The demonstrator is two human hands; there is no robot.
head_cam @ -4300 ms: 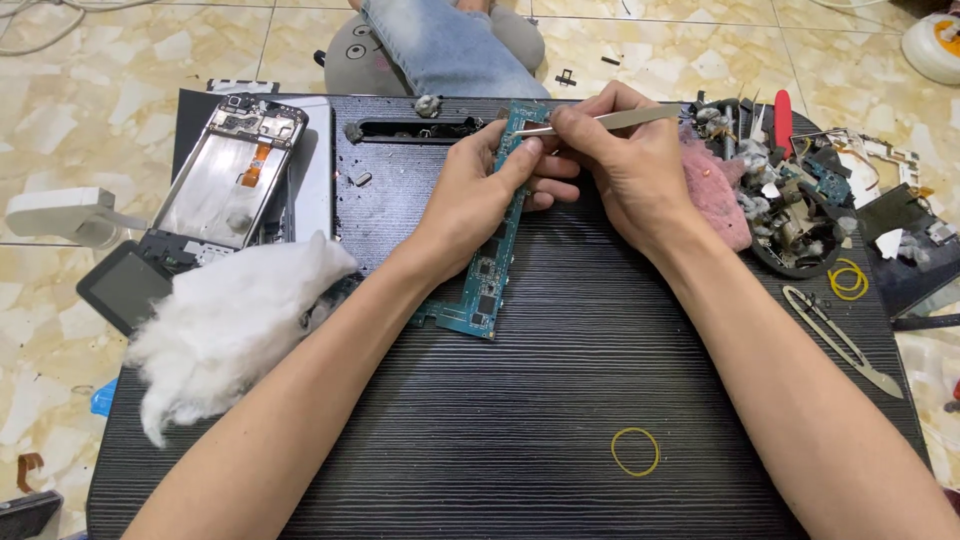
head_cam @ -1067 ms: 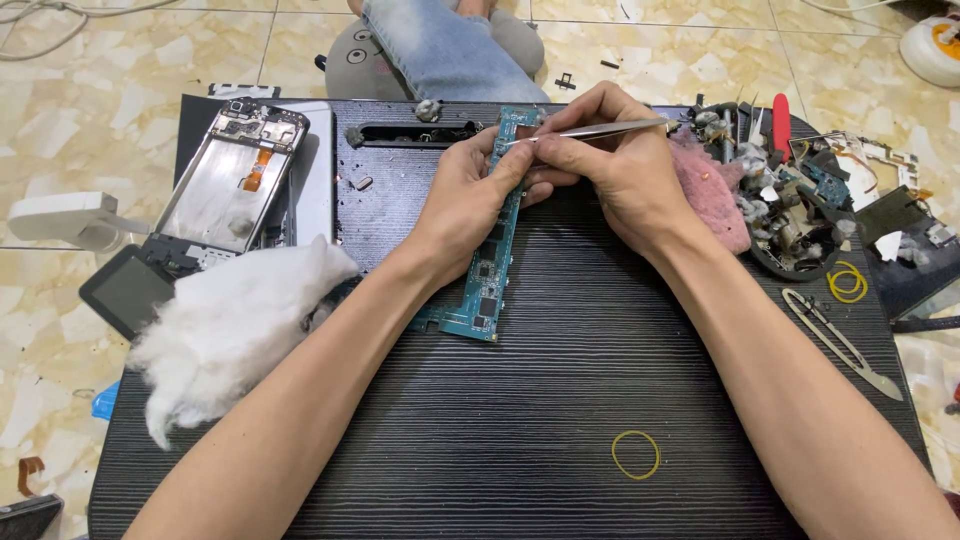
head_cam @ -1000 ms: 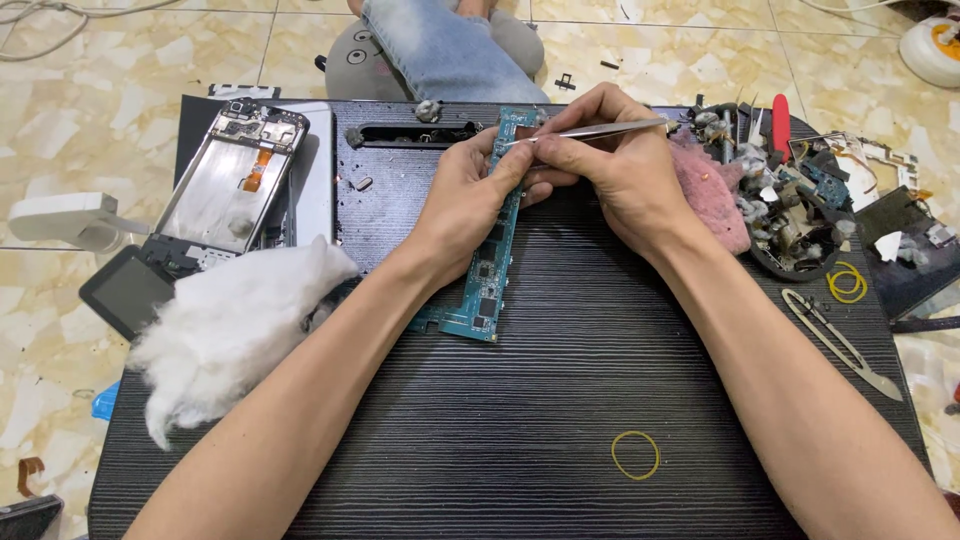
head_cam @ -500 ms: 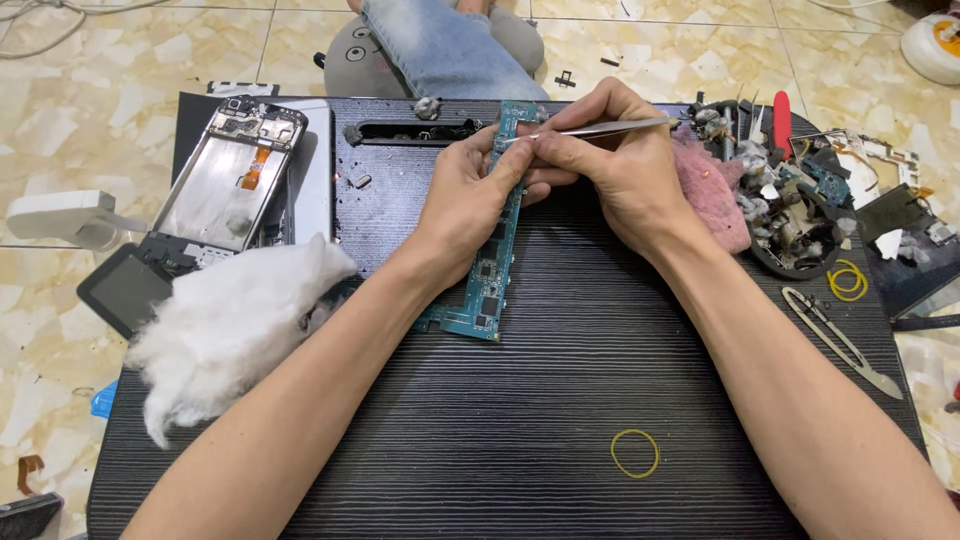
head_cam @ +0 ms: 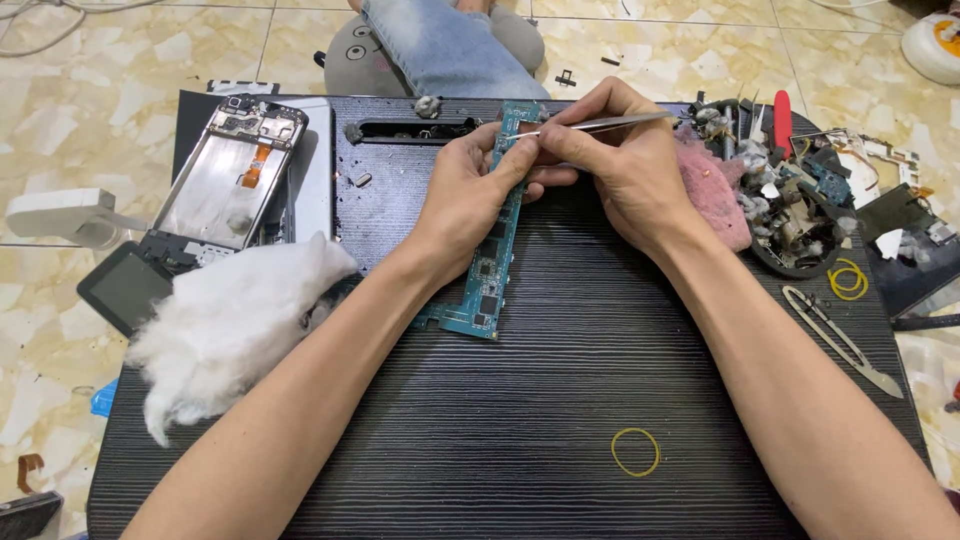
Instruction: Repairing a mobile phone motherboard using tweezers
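Left hand (head_cam: 470, 195) pins the long blue-green printed circuit board (head_cam: 492, 270) flat on the black ribbed bench (head_cam: 560, 400), fingers closed over the board's upper half w/ thumb near its top end. Right hand (head_cam: 620, 160) pinches slim metal tweezers (head_cam: 600, 124), tips aimed at the board's top end, just beside the left fingertips. Exact part under the tips is prob. a small connector or shield, too small to tell.

To do this well: keep the left hand's weight on the board so it can't pivot, rest the right hand's heel on the bench, work the tips at a shallow angle, light pressure only. White cotton wad (head_cam: 235, 325) lies outside the left forearm; pink rag (head_cam: 712, 195) and the round tray of scrap parts (head_cam: 795, 215) sit beyond the right wrist, clear of the work.
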